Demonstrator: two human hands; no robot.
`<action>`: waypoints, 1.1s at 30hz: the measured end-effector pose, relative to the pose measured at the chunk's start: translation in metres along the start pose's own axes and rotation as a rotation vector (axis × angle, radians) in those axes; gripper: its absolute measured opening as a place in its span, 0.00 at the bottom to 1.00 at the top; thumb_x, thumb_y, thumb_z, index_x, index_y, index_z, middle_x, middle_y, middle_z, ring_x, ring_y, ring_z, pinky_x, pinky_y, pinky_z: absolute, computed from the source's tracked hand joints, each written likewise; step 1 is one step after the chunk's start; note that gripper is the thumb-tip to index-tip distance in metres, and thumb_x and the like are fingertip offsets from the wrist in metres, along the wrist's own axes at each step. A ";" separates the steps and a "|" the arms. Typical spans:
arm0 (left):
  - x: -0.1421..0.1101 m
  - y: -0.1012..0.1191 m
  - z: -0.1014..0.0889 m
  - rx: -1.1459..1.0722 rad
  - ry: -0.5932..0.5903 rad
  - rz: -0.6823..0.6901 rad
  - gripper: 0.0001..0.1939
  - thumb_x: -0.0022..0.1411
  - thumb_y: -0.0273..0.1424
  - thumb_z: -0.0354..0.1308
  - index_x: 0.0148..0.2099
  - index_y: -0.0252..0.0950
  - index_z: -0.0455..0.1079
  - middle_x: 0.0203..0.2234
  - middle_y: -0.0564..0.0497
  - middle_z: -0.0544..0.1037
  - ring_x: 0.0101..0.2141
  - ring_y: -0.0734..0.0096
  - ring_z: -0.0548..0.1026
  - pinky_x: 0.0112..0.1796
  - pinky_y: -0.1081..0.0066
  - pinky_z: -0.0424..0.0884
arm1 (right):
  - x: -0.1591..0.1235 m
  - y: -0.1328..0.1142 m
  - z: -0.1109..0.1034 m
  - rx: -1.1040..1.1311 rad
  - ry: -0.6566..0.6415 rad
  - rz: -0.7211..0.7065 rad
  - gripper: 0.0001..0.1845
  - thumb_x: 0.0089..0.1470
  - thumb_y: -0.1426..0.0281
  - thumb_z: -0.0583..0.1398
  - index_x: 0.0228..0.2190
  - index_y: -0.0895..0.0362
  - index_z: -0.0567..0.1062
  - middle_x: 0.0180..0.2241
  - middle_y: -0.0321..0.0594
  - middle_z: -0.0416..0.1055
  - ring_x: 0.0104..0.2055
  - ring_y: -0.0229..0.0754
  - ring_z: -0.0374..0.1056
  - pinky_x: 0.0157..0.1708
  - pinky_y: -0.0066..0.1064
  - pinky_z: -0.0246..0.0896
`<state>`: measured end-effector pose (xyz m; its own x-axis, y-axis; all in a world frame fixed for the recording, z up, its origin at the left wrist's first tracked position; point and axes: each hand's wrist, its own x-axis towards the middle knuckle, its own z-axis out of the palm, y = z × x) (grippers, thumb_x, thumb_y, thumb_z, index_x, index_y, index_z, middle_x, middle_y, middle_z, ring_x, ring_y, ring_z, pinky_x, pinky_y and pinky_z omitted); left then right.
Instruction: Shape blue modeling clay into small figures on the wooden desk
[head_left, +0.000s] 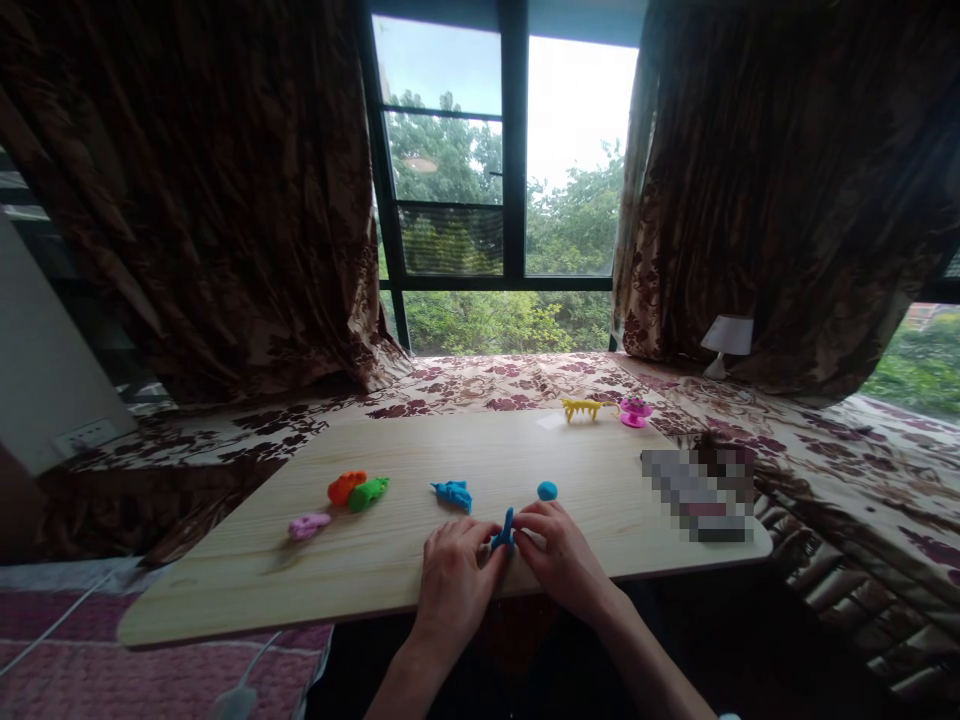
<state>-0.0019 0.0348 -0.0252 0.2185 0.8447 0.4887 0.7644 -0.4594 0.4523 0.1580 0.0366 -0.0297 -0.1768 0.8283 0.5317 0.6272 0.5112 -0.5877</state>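
Between my two hands, near the table's front edge, is a piece of blue modelling clay (508, 527) with a thin part standing upright. My left hand (459, 565) pinches it from the left with thumb and forefinger. From the other side my right hand (559, 550) has its fingertips closed on the same piece. A round blue clay ball (547, 490) lies just beyond my right hand. Behind my left hand rests a shaped blue clay figure (453, 494) with a pointed end. My fingers hide part of the held clay.
Orange (346, 488), green (370, 494) and pink clay lumps (308, 526) lie on the left of the wooden table (247, 560). At its far edge stand a yellow four-legged figure (583, 409) and a pink cup-like piece (635, 412). A blurred-out item (697, 495) lies at right.
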 end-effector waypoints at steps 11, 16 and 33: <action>0.001 0.002 0.004 0.014 0.021 -0.007 0.08 0.57 0.37 0.53 0.35 0.42 0.72 0.31 0.52 0.75 0.38 0.62 0.71 0.44 0.61 0.61 | 0.005 -0.004 0.001 0.025 0.015 0.003 0.05 0.52 0.69 0.61 0.32 0.54 0.77 0.33 0.39 0.72 0.39 0.42 0.64 0.43 0.34 0.56; 0.006 0.000 0.006 -0.055 0.002 0.012 0.08 0.57 0.36 0.53 0.36 0.42 0.73 0.31 0.51 0.75 0.37 0.61 0.71 0.44 0.61 0.62 | 0.008 -0.011 -0.004 0.008 0.041 0.023 0.04 0.51 0.68 0.62 0.28 0.55 0.76 0.31 0.38 0.72 0.38 0.42 0.64 0.43 0.34 0.55; 0.008 -0.007 -0.010 -0.278 -0.143 -0.052 0.09 0.55 0.33 0.56 0.39 0.41 0.73 0.36 0.52 0.77 0.42 0.64 0.71 0.47 0.67 0.64 | -0.014 -0.005 -0.001 0.000 -0.038 0.047 0.05 0.48 0.71 0.63 0.32 0.52 0.77 0.33 0.37 0.72 0.40 0.43 0.64 0.44 0.35 0.56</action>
<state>-0.0114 0.0419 -0.0169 0.2815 0.8902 0.3581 0.5864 -0.4550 0.6701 0.1582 0.0225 -0.0332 -0.1754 0.8595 0.4801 0.6356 0.4712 -0.6115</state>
